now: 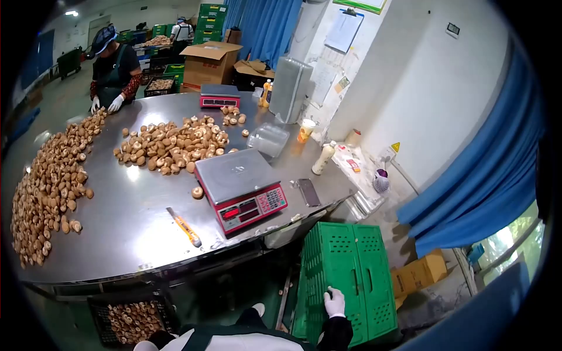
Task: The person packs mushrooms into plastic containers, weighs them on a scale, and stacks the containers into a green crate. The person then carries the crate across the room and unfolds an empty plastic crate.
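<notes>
My right hand (335, 302), in a white glove, rests against the top of a green plastic crate (338, 257) at the lower right. Its fingers are bent and partly hidden, and nothing can be made out in them. My left hand is outside the view or hidden at the bottom edge. A metal table (134, 216) stands in front of me, bearing a red scale (240, 181) with a grey plate. An orange cutter (184, 227) lies near the table's front edge. Brown mushrooms (172, 143) form a pile behind the scale, and a longer pile (52, 181) runs down the left side.
A co-worker (114, 73) in white gloves handles mushrooms at the far left. A phone (308, 192), a bottle (324, 158) and a cup (305, 131) stand or lie on the right. Below the table is a black crate (96, 322) of mushrooms. A cardboard box (208, 64) stands behind.
</notes>
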Tool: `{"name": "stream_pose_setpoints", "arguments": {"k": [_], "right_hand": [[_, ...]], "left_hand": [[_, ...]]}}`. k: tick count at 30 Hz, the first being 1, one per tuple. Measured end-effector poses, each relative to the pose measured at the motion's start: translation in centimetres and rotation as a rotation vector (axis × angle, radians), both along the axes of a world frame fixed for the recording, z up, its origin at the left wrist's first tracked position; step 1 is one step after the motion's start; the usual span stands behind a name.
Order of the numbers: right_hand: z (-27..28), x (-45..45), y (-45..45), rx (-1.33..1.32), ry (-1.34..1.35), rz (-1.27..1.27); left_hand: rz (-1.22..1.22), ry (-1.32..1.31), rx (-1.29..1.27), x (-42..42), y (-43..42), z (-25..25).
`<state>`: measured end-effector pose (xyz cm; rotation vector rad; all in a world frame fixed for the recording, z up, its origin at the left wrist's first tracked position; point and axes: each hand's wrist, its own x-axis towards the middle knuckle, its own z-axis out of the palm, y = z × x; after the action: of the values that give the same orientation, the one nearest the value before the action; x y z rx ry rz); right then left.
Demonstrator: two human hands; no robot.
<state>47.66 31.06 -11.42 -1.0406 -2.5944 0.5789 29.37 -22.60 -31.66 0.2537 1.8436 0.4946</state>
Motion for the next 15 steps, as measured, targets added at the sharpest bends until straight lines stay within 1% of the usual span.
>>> {"name": "stream_pose_setpoints", "arguments": {"k": [2,5,7,8,9,11,12,13,15], "right_hand": [[-0.8,-0.6,6.1,0.084,0.008,-0.069],[-1.4,-0.3,13.8,0.158,-0.009,-0.246],[-0.6,-0.4,16.5,0.189,-0.102,-0.441],[-1.5,-0.4,17.8,0.12,-0.139,-0.483],[-2.3,-0.3,19.1,0.055,-0.177,-0.525],[-0.5,-1.7,18.1,0.05,-0.404,-0.524],[-3.3,-1.7,18.4,0.089,-0.27,-0.564],[-4.2,-1.5,18.3,0.129,-0.24,-0.563],[-3.2,-1.4,17.6,0.086,-0.207,-0.541]], "left_hand": [[-0.024,0.006,-0.005,-0.5,4.0,0.8],[-0.111,0.02,0.032,-1.6,10.8,2.5],[-0.225,0.05,0.146,-2.8,16.3,3.8],[-0.281,0.079,0.227,-3.5,19.4,4.4],[-0.287,0.124,0.337,-4.4,23.0,6.4],[-0.13,0.215,0.489,-5.6,31.0,14.2],[-0.171,0.252,0.554,-6.3,34.4,15.9],[-0.212,0.286,0.618,-6.7,37.5,17.3],[-0.342,0.253,0.73,-7.6,43.4,18.7]]}}
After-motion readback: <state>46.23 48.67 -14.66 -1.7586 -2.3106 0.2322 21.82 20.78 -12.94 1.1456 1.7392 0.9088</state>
